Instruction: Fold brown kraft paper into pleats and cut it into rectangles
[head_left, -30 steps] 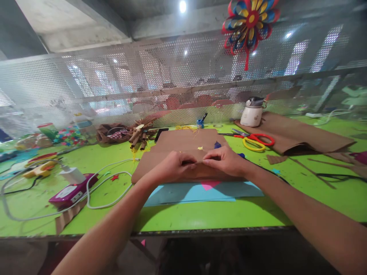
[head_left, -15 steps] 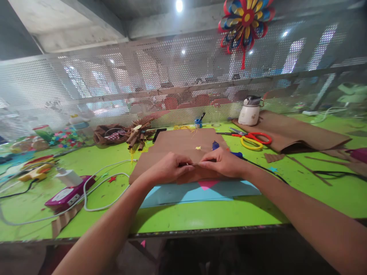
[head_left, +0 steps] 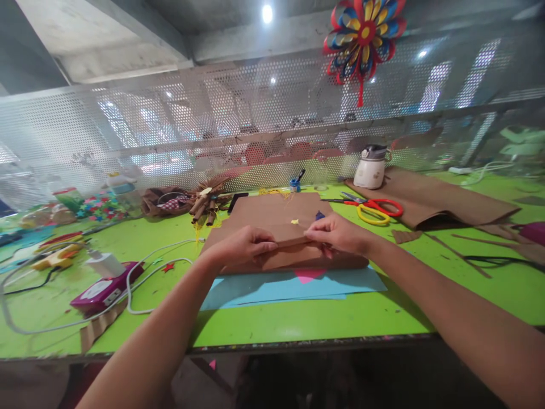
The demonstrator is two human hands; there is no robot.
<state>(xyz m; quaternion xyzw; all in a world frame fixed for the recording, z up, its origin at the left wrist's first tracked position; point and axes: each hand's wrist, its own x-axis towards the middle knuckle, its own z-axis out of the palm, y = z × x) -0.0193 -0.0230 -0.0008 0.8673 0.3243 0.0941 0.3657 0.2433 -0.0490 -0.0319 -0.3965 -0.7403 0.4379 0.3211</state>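
My left hand [head_left: 242, 245] and my right hand [head_left: 336, 233] pinch a small brown paper strip [head_left: 292, 243] between them, thumbs on top, a little above a large brown paper sheet [head_left: 272, 213] on the green table [head_left: 298, 318]. Both hands are closed on the strip, one at each end. Under the brown sheet lie a light blue sheet [head_left: 272, 287] and a pink piece [head_left: 310, 275]. A small blue object [head_left: 319, 215] shows just behind my right hand.
Red and yellow scissors [head_left: 374, 208] lie to the right by a white jug [head_left: 371, 166] and more brown paper [head_left: 443, 199]. At left are a magenta device [head_left: 102, 289] with white cables [head_left: 157, 267], a glue gun [head_left: 53, 257] and rolled paper tubes [head_left: 204, 204]. A mesh panel [head_left: 170, 125] backs the table.
The hands have lifted slightly and turned the piece between them, so it now shows as a wider brown strip. The view has shifted a little.
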